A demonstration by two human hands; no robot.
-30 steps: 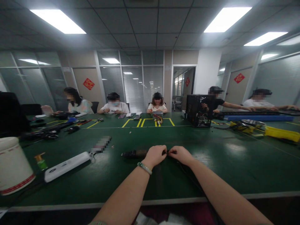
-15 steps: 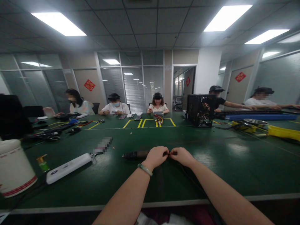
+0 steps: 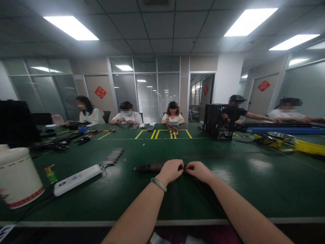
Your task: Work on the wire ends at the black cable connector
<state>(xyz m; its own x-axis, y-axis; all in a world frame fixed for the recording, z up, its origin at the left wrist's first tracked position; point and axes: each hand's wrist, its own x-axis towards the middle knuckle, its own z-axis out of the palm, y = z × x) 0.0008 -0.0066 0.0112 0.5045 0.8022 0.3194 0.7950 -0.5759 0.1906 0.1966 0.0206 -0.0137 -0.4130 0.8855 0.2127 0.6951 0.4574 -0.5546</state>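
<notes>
A dark, slim electric screwdriver (image 3: 149,168) lies on the green table, its narrow tip pointing left. My left hand (image 3: 172,170) is closed around its right end, hiding that part; a pale green bangle circles the wrist. Close beside it, my right hand (image 3: 199,170) has thumb and fingers pinched together, almost touching the left fingertips. A thin black cable (image 3: 209,196) runs from under my right hand toward the near table edge. The small part between the fingertips is mostly hidden.
To the left are a white power strip (image 3: 77,180), a small green pump bottle (image 3: 51,175) and a white canister (image 3: 21,176). A black computer case (image 3: 218,121) stands across the table. Several people sit opposite, and yellow straps (image 3: 308,147) lie at the right.
The whole view has shifted slightly to the right as the head moved. Both hands keep nearly the same pinching pose at the screwdriver's right end.
</notes>
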